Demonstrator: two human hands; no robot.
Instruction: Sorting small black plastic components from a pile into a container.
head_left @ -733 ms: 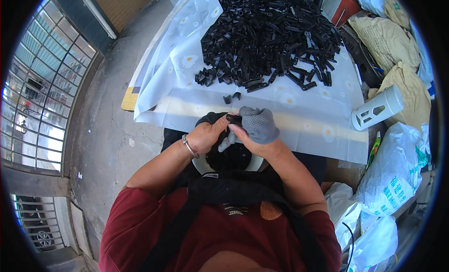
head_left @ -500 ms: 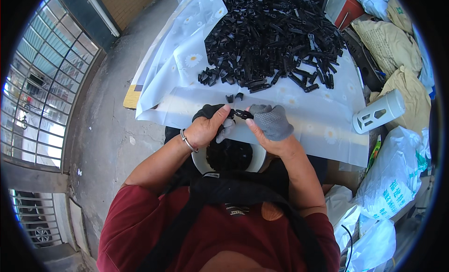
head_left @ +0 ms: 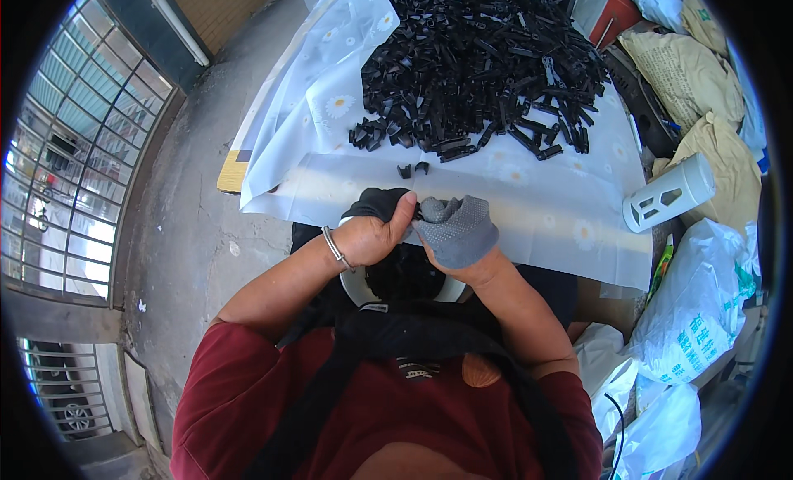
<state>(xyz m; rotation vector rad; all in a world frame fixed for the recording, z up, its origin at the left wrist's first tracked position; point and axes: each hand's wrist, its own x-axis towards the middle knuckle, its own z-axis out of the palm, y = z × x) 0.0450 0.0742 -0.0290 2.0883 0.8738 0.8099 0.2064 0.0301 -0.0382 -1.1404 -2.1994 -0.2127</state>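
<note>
Hands meet at the near edge of the sheet [head_left: 611, 253], above a bowl [head_left: 353, 287] of black pieces. Left hand [head_left: 372, 232]: dark glove, bare thumb; digits pinched on a black part [head_left: 417, 211]. Right hand [head_left: 457, 232]: grey dotted glove, fingers curled closed at the same part, mostly hidden from me. Beyond: two loose pieces [head_left: 404, 172], then the large black pile [head_left: 483, 75].

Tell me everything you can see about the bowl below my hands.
The bowl looks round, white and smooth, perhaps plastic. It sits open side up between you and the table, with black pieces inside. Your left hand and right hand hide part of its far side; black cloth hides its near edge. What supports it is hidden.
</note>
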